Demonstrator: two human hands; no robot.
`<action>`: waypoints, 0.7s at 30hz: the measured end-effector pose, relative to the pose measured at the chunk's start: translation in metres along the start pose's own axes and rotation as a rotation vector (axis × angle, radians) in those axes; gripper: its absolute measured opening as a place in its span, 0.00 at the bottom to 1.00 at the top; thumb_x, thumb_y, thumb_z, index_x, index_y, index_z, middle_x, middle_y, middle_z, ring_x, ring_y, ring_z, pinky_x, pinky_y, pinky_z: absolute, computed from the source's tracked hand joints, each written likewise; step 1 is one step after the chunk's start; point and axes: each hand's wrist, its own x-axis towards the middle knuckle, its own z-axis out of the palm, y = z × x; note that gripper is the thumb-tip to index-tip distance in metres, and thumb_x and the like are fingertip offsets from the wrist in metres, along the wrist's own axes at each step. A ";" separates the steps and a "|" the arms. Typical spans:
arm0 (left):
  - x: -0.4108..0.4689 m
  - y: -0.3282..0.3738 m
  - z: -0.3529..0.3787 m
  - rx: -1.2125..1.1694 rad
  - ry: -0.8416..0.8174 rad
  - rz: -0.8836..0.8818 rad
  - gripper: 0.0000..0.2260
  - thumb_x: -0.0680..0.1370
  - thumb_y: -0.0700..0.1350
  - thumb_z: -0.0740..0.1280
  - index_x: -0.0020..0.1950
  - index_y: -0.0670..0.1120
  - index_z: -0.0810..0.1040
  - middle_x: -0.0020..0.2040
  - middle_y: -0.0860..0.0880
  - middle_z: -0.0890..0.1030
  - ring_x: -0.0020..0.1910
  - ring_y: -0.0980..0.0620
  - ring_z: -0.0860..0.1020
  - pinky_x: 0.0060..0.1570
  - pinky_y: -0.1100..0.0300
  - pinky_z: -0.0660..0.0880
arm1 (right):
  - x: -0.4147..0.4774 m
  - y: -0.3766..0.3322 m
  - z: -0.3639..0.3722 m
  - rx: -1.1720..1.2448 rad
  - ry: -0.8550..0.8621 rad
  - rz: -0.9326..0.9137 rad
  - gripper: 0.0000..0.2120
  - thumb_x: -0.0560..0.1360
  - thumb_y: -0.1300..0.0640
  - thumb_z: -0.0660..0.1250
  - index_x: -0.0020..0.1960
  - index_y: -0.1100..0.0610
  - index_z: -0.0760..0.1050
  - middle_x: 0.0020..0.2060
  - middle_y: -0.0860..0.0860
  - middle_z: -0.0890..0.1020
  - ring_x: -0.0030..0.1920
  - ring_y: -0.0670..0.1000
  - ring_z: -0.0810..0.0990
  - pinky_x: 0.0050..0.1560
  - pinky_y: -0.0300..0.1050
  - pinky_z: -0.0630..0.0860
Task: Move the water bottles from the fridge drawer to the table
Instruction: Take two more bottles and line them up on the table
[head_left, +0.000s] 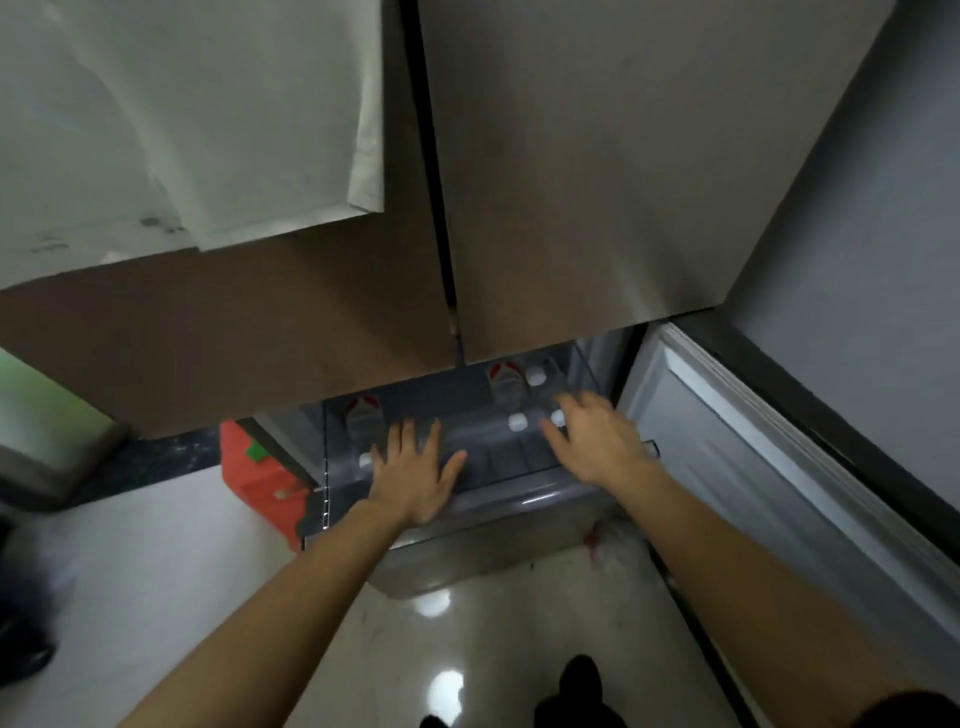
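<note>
The fridge drawer (498, 499) is pulled out low in front of me. Inside it lie several clear water bottles with white caps: one at the left with a red-and-white label (363, 415), one at the back (506, 382), and white caps (518, 422) near the middle right. My left hand (415, 475) rests flat on the drawer's front edge, fingers spread, just right of the left bottle. My right hand (597, 441) hovers with fingers apart over the bottles at the drawer's right side. Neither hand holds anything.
Closed brown fridge doors (571, 182) loom above the drawer. A lower fridge door (779, 493) stands swung out at the right. A red box (260, 478) sits on the floor left of the drawer. The glossy floor (467, 649) lies below me, with my dark shoes (576, 691) on it.
</note>
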 end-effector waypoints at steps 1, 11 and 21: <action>0.005 0.002 0.001 -0.011 -0.027 -0.041 0.31 0.82 0.64 0.46 0.81 0.51 0.48 0.81 0.41 0.45 0.79 0.41 0.43 0.76 0.39 0.46 | 0.014 0.002 0.000 0.012 -0.049 -0.034 0.25 0.82 0.43 0.58 0.71 0.57 0.69 0.64 0.60 0.75 0.63 0.62 0.74 0.58 0.55 0.76; 0.049 -0.039 0.016 -0.019 -0.238 -0.341 0.31 0.82 0.64 0.48 0.81 0.51 0.49 0.80 0.36 0.47 0.78 0.34 0.49 0.73 0.37 0.55 | 0.097 -0.008 0.042 0.045 -0.508 -0.118 0.27 0.81 0.46 0.62 0.78 0.48 0.61 0.74 0.57 0.68 0.68 0.62 0.72 0.62 0.52 0.73; 0.073 -0.068 0.042 0.037 -0.229 -0.317 0.31 0.81 0.63 0.52 0.77 0.44 0.59 0.74 0.35 0.64 0.70 0.34 0.65 0.70 0.41 0.64 | 0.114 -0.019 0.073 0.033 -0.650 0.009 0.36 0.78 0.50 0.67 0.80 0.47 0.54 0.78 0.54 0.63 0.72 0.60 0.68 0.69 0.50 0.70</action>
